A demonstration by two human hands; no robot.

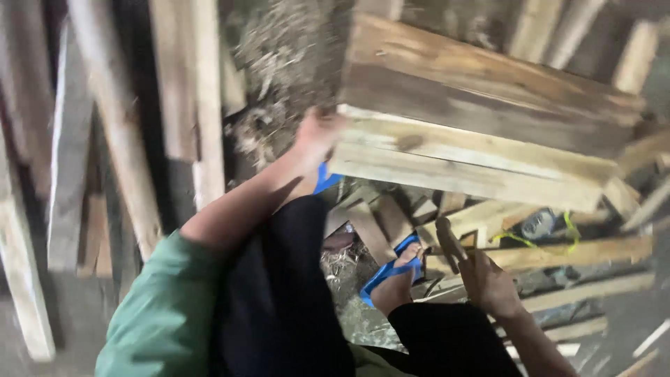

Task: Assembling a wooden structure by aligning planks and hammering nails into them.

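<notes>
A stack of planks (481,105) fills the upper right of the view, rough-sawn and pale, lying roughly level and running away to the right. The left hand (315,138) presses flat against the near end of the stack, fingers spread on the end of the lower plank (460,164); it grips nothing that can be seen, more a push or a steadying touch. The wood looks stiff and heavy, dry and splintery rather than slippery, so it would probably carry best taken under an edge near the end, or with both hands apart along its length.

To the left of that hand, more boards (112,132) lean upright, well apart from it. Below the stack lies a loose pile of offcuts (391,216) on the floor, between the two hands.

The right hand (488,283) is lower, closed around a short wood piece (448,241) that sticks up from the fist, probably light and easy to hold one-handed. Just left of it a foot in a blue sandal (391,274) rests on the scraps. A green cord (541,241) trails over a board beyond the right hand. The picture is blurred, so finer detail is unclear.
</notes>
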